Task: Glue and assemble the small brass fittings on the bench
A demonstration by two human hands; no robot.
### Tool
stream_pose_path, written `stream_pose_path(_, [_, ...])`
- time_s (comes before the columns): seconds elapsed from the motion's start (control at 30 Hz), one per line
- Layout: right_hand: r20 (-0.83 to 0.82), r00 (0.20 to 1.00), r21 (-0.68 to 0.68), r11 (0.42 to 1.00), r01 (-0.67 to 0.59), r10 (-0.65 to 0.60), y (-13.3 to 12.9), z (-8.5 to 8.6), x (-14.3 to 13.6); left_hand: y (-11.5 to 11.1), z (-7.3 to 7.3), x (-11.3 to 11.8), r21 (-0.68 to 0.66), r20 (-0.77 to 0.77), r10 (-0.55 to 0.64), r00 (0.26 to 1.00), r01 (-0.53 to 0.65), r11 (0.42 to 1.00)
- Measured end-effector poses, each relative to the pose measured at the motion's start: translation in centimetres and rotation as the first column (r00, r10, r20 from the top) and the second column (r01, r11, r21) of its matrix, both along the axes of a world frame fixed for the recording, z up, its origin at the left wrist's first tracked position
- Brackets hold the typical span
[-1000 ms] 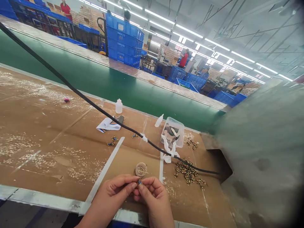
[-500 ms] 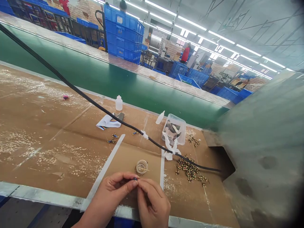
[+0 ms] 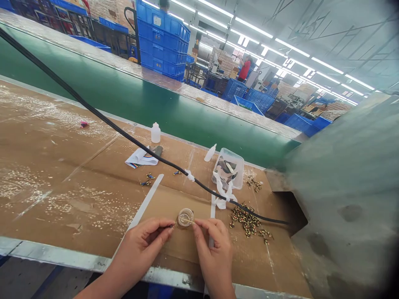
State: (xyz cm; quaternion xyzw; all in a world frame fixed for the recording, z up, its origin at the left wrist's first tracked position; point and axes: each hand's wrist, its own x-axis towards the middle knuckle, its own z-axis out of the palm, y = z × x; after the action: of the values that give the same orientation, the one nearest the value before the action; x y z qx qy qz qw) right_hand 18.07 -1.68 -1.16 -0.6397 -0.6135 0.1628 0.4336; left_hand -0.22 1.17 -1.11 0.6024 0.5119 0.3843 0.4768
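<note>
A small clear round jar [image 3: 180, 216] stands on the cardboard mat in front of me. With thumb and forefinger, my right hand [image 3: 215, 245] pinches the end of a thin wooden stick [image 3: 188, 221], whose other end reaches over or into the jar. My left hand [image 3: 144, 245] is closed in a pinch left of the jar; a tiny dark piece [image 3: 173, 225] shows at its fingertips, mostly hidden. To the right of my right hand lies a pile of small dark-and-gold pieces [image 3: 246, 220].
A black cable [image 3: 102, 119] runs slantwise above the table. Behind the mat are a clear tub [image 3: 239, 166] with scraps, white bottles [image 3: 156, 133], a folded cloth [image 3: 140, 158] and several small blue pieces [image 3: 145, 182]. A metal housing [image 3: 339, 187] borders the right; a green conveyor [image 3: 174, 110] runs behind.
My hands have moved apart. The right hand has let go of the small piece, moved right and taken hold of the stick at the jar; the left hand has shifted slightly left with its pinch closed.
</note>
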Motion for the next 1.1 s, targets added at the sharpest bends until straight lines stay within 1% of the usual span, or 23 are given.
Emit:
stream_pose_path(0.17, [0.015, 1.000, 0.004, 1.000, -0.020, 0.020, 0.4, 0.4, -0.7, 0.0, -0.1, -0.2, -0.015, -0.016, -0.032, 0.999, 0.032, 0.999])
stream_pose_path(0.33, [0.076, 0.997, 0.039, 0.999, -0.017, 0.014, 0.4, 0.8, -0.6, -0.2, -0.3, 0.0, -0.073, 0.030, -0.007, 1.000, 0.009, 0.997])
stream_pose_path(0.4, [0.107, 0.994, 0.045, 0.999, -0.015, 0.010, 0.3, 0.8, -0.5, -0.3, -0.4, 0.1, -0.075, 0.050, 0.000, 0.999, 0.003, 0.997])
stream_pose_path(0.5, [0.127, 0.992, 0.024, 0.999, -0.028, 0.025, 0.3, 0.7, -0.4, -0.4, -0.5, 0.1, -0.042, 0.042, -0.013, 0.999, 0.015, 0.999])
stream_pose_path(0.57, [0.097, 0.995, 0.009, 0.999, -0.034, 0.033, 0.3, 0.7, -0.2, -0.5, -0.6, 0.0, -0.010, 0.016, -0.018, 1.000, 0.018, 1.000])
stream_pose_path(0.67, [0.009, 1.000, 0.018, 1.000, -0.011, 0.011, 0.1, 0.9, 0.1, -0.5, -0.6, -0.1, 0.023, -0.024, -0.027, 0.999, 0.028, 0.999])
stream_pose_path(0.8, [-0.091, 0.996, 0.039, 0.999, 0.014, -0.010, -0.4, 1.8, 0.4, -0.5, -0.5, 0.0, 0.053, -0.069, -0.035, 0.997, 0.039, 0.998])
stream_pose_path(0.97, [-0.123, 0.991, 0.052, 0.998, -0.048, 0.054, -0.9, 2.9, -0.3, -0.5, -0.2, 0.0, 0.112, -0.135, -0.025, 0.991, 0.040, 0.993])
stream_pose_path(1.1, [-0.124, 0.990, 0.039, 0.997, -0.069, 0.074, -0.9, 2.9, -0.9, -0.6, -0.2, 0.0, 0.179, -0.148, -0.019, 0.989, 0.046, 0.983])
